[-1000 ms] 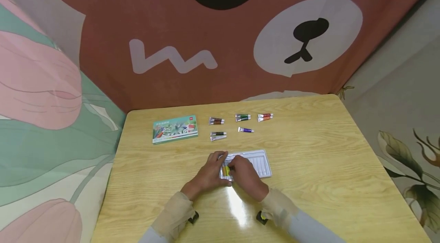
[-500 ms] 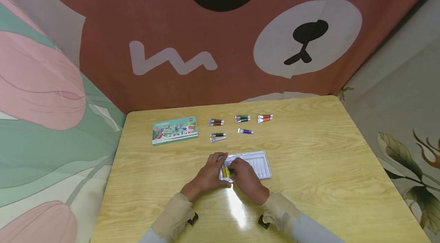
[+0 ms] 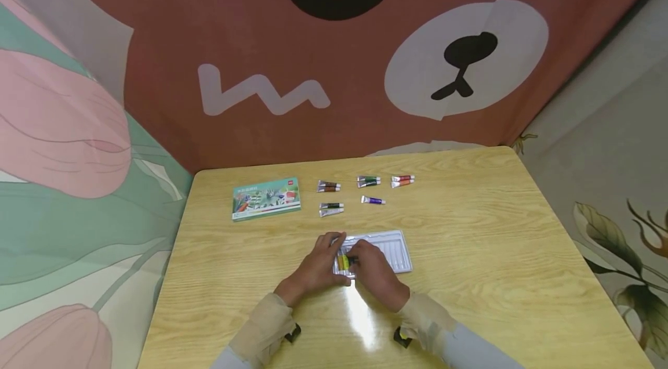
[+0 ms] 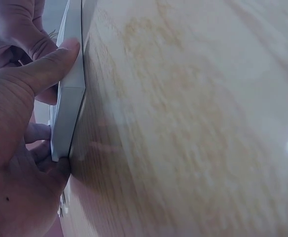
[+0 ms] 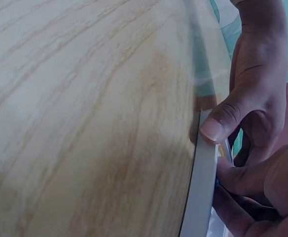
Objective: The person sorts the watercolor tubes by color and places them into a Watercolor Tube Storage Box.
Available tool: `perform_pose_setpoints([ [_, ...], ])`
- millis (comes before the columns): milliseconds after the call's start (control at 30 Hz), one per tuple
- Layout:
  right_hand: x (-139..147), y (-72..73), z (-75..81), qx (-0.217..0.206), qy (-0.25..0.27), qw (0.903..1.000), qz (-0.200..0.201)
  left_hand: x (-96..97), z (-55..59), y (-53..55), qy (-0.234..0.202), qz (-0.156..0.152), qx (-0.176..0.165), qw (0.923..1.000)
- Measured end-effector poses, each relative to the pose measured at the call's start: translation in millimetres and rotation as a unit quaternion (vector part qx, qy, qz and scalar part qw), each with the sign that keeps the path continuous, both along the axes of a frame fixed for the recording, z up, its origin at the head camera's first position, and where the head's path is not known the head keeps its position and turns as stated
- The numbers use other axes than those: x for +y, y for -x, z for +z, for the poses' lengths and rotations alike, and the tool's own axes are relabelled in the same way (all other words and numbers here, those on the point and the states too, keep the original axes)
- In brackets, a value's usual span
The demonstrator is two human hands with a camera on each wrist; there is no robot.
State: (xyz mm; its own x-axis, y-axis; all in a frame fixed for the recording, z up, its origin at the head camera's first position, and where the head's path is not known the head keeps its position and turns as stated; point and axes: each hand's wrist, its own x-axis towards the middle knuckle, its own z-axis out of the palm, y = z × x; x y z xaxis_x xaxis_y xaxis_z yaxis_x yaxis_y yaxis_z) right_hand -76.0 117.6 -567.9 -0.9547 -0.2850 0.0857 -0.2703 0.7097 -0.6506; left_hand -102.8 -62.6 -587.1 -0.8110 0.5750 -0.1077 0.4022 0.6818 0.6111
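A white plastic tray point(image 3: 398, 254) with moulded slots lies on the table between both hands. My left hand point(image 3: 315, 263) grips its left end, the thumb at the near edge and fingers at the far edge. Yellow and orange paint tubes point(image 3: 342, 263) lie in the slots beside that hand. My right hand point(image 3: 377, 274) reaches over the tray with fingertips down in the slots, pinching a paint tube mostly hidden by the fingers. In the right wrist view, a bit of blue point(image 5: 217, 182) shows at its fingertips. The left thumb point(image 4: 60, 59) presses the tray's side in the left wrist view.
Behind the tray lie brown tubes point(image 3: 329, 186), dark green and silvery tubes point(image 3: 331, 209), green tubes point(image 3: 369, 181), red and orange tubes point(image 3: 402, 180) and a violet tube point(image 3: 373, 200). A green paint box point(image 3: 267, 199) lies left of them. Cloth walls stand behind and at both sides.
The hands and tray stay nearly in place; the right fingers shift only slightly over the slots. The whole head view drifts a little downward.
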Motion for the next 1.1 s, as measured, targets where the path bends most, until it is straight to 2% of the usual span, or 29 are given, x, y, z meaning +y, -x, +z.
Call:
perform_pose_setpoints([
  [167,5,11.0,7.9,-0.004,-0.031,0.9987,0.040,-0.3,0.1,0.4,-0.001,-0.002,0.003,1.0000],
  [300,14,32.3,20.2,0.010,-0.069,0.9955,0.064,-0.4,0.1,0.5,0.005,-0.002,-0.004,1.0000],
  [500,35,78.1,32.2,0.069,-0.133,0.9879,0.039,-1.0,0.6,0.8,0.012,0.000,-0.003,0.9999],
  [600,45,100.1,31.4,0.084,-0.167,0.9820,0.028,-1.2,-0.1,0.8,0.015,-0.001,0.002,0.9999],
  [700,53,115.9,27.0,0.099,-0.210,0.9723,0.029,-1.3,-0.1,0.8,0.010,-0.001,-0.001,1.0000],
  [867,61,129.0,14.4,0.111,-0.266,0.9567,0.040,-1.5,0.5,0.4,0.005,-0.004,-0.008,1.0000],
  [1100,67,133.2,1.1,0.089,-0.274,0.9553,0.067,-1.4,-0.3,0.1,0.010,-0.001,-0.004,0.9999],
])
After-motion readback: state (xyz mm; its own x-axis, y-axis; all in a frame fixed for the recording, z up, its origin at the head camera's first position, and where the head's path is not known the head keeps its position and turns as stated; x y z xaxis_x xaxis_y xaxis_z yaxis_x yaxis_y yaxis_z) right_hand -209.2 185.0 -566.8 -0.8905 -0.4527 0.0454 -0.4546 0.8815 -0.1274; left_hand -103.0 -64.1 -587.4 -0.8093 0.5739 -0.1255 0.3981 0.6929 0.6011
